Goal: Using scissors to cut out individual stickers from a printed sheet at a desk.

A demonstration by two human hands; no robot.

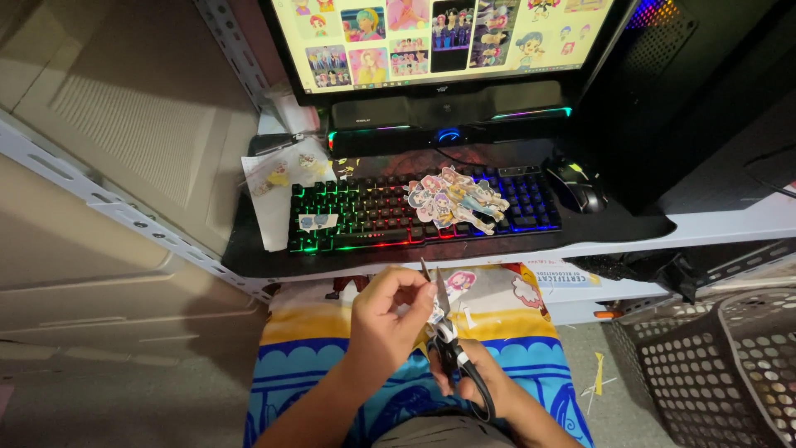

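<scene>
Step in hand: cutting a small printed paper cut-out (434,310) with black-handled scissors (452,353), judging by the blades standing at the paper.
Left hand (383,319): grip pinched together on the paper piece, holding it up over the lap, just in front of the surface's front edge.
Right hand (489,383): grip closed through the scissor handles; blades point up toward the surface and look nearly together at the paper.
Paper piece: between both hands, above a blue and yellow cloth (332,348) on the lap.
On the surface: backlit keyboard (373,211) at the middle; finished cartoon-figure cut-outs (456,197) lying on its right half; a paper sheet (278,187) with small figures at the left edge; a mouse (578,185) toward the right.
Floor right: perforated basket (730,365), paper scraps (599,377) beside it.
Next move calls for: turning the paper in small steps with the left fingers so the blades follow the outline, keeping fingertips away from the edges.
</scene>
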